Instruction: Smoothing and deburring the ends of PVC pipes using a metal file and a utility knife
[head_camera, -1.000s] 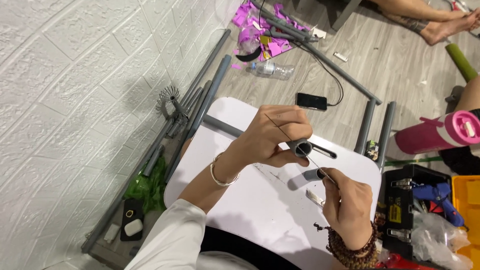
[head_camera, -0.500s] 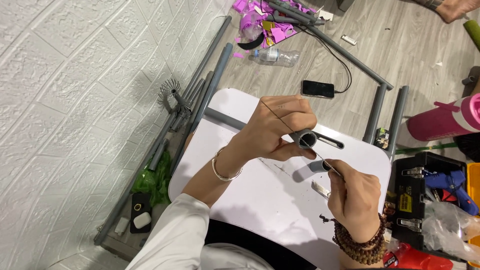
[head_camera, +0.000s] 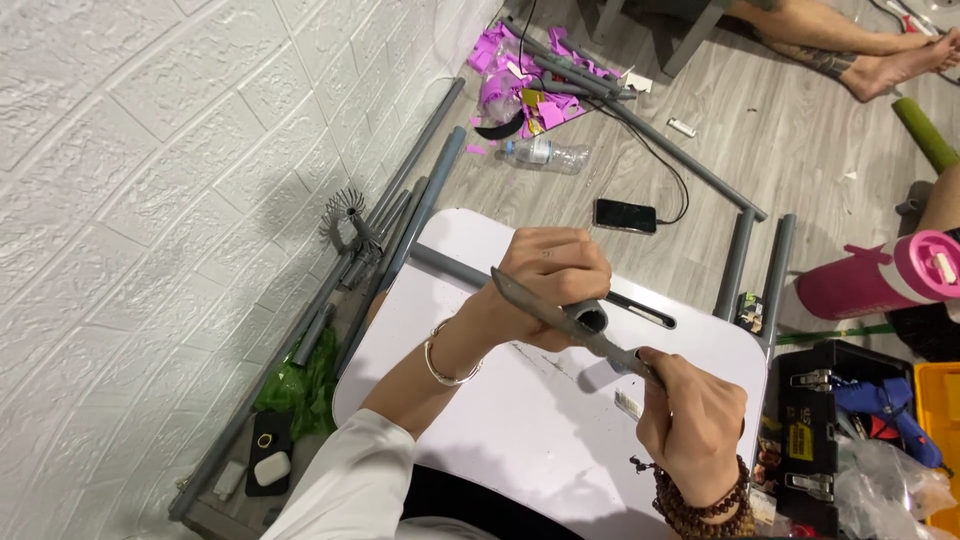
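Gripping a short grey tube (head_camera: 590, 320) in a closed fist, the left hand (head_camera: 545, 275) holds it above the small white table (head_camera: 480, 440), with the tube's open end facing up toward the camera just past the fingers. The right hand (head_camera: 695, 425) is wrapped tight around the handle of a knife (head_camera: 560, 318), whose long, dull blade slants up and to the left, crossing the tube's mouth and passing in front of the left hand's knuckles; blade and tube rim look to be touching. A silver bangle (head_camera: 445, 360) circles the left wrist above a white sleeve, and a string of brown wooden beads (head_camera: 700, 505) wraps the right wrist. On the table near the right hand lies a small white scrap (head_camera: 628, 404). Beyond the table a black phone (head_camera: 625, 215) with a cable rests on the wooden floor, near a clear plastic bottle (head_camera: 540, 153) and a heap of purple paper scraps (head_camera: 520, 85). Long grey pipes (head_camera: 420, 195) lie along the white brick-pattern wall. To the right stand a pink flask (head_camera: 880, 280) and a black toolbox (head_camera: 810, 440), with another person's bare feet (head_camera: 880, 60) at the top edge.
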